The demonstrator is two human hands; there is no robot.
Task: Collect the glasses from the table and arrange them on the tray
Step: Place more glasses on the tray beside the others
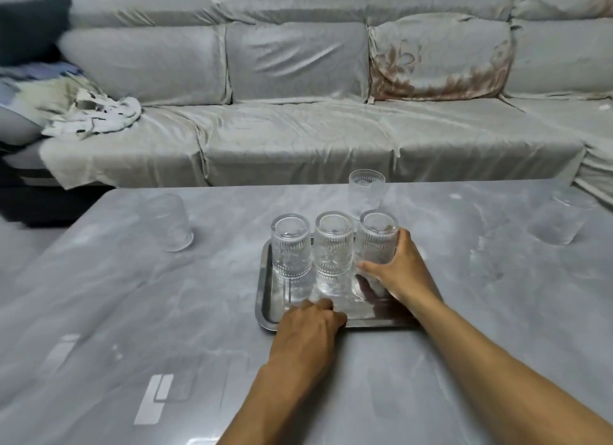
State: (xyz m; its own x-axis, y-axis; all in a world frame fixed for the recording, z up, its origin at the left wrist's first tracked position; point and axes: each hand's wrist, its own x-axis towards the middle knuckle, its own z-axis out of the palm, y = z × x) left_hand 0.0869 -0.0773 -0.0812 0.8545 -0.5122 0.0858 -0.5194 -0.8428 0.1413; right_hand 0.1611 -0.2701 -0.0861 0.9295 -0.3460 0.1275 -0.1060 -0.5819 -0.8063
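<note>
A metal tray (265, 278) lies on the grey table and carries three clear ribbed glasses in a row, upside down: a left glass (291, 245), a middle glass (333, 245) and a right glass (376, 240). My right hand (398, 272) is wrapped around the right glass. At the tray's front rim my left hand (311, 325) rests with curled fingers, holding the edge. Another ribbed glass (366, 192) stands upright on the table behind the tray. A smooth glass (170, 222) sits far left, another (560, 222) far right.
The marble-look table (132, 312) runs from the near edge to a grey sofa (298, 129) behind it. Crumpled cloth (93, 113) and a dark cushion (33, 23) lie at the sofa's left end.
</note>
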